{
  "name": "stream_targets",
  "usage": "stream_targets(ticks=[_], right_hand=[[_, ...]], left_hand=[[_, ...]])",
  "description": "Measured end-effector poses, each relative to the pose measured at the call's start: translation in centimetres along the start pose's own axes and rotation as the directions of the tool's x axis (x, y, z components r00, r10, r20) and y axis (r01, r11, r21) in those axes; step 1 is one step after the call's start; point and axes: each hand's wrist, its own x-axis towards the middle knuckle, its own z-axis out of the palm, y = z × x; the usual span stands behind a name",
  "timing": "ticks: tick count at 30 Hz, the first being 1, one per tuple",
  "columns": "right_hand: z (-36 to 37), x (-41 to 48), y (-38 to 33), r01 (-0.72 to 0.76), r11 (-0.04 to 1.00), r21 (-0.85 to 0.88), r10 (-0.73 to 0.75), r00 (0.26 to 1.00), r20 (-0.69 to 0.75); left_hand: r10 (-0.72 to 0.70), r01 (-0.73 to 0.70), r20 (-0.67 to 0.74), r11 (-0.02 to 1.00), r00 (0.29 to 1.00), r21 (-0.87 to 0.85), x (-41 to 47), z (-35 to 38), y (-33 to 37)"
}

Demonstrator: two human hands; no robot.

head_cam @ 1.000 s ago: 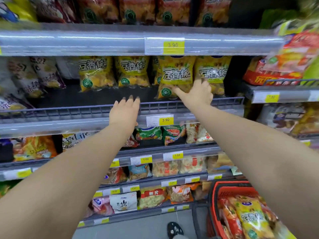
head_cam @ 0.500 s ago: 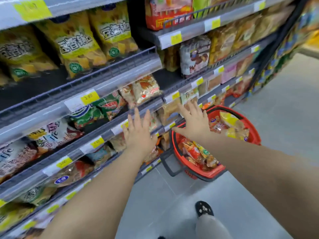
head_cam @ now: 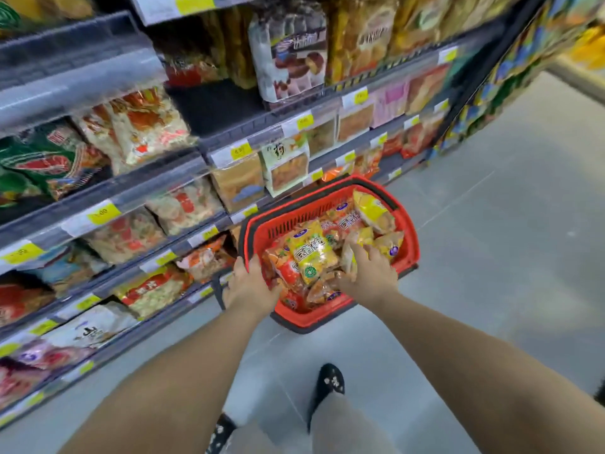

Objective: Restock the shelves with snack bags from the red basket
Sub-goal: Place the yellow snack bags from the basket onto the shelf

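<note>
The basket (head_cam: 294, 221), holding snack bags (head_cam: 316, 253), stands right of the shelves (head_cam: 157, 188).

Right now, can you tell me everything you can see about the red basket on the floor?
The red basket looks like plastic, with mesh-holed walls, a thick rim and dark handles folded down along it. It stands upright on the grey floor beside the bottom shelves, heaped with yellow and orange snack bags. The left hand reaches over its near corner and the right hand lies on the bags; whether either grips is unclear.
</note>
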Motion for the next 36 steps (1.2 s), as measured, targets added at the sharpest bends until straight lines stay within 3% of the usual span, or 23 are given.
stream_targets(ticks=[4,9,13,22,28,32,36], right_hand=[[0.2,2.2,5.8,-0.048,0.999,-0.005,0.048,0.991,0.124],[1.0,4.6,9.3,-0.104,0.995,0.007,0.1,0.974,0.205],[1.6,7.4,10.5,-0.118,0.993,0.002,0.115,0.969,0.218],[5.1,16.6,12.7,-0.138,0.99,-0.018,0.138,0.956,0.257],[9.7,22.1,15.8,-0.075,0.975,-0.207,0.132,0.952,0.277],[12.0,25.2,16.9,0.033,0.953,-0.302,0.071,0.942,0.329],[13.9,25.7,15.9,0.212,0.952,-0.219,-0.145,0.947,0.288]], left_hand=[[-0.074,0.078,0.07,0.995,0.995,-0.065,0.7,4.3,3.7],[-0.122,0.126,0.131,0.992,0.984,-0.025,2.1,6.9,5.9],[-0.112,0.096,0.16,0.99,0.981,0.1,5.4,7.5,7.7],[-0.08,0.063,0.155,0.992,0.985,0.108,16.0,10.5,11.8],[-0.272,0.276,0.183,0.961,0.945,0.004,21.3,16.6,12.5],[-0.504,0.549,0.219,0.789,0.835,-0.276,24.7,20.6,13.8],[-0.572,0.595,0.185,0.707,0.799,-0.382,26.6,23.2,14.2]])
